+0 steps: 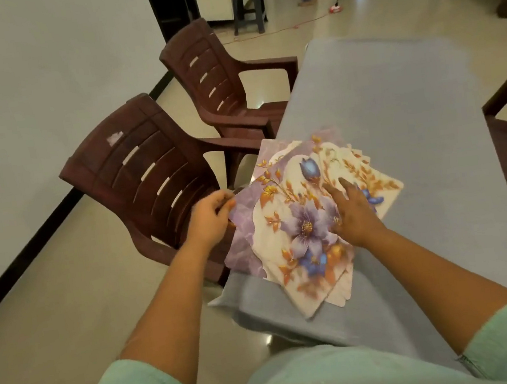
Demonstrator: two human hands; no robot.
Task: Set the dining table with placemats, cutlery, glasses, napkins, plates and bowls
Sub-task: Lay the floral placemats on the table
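Pinching the left edge of the floral placemats (297,218) with my left hand (209,218), fingers curled round the corner, I press my right hand (353,211) flat on top of the fanned stack, fingers straight and spread. The stack lies between my hands on the near left corner of the table (395,102), its left side overhanging the grey cloth. Two brown plastic chairs (146,173) stand just beyond my left hand, beside the table.

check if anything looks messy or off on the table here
The floral placemats lie in a skewed, fanned pile at the table's near left corner, overhanging its edge. The left hand pinches one corner; the right hand presses flat on top.
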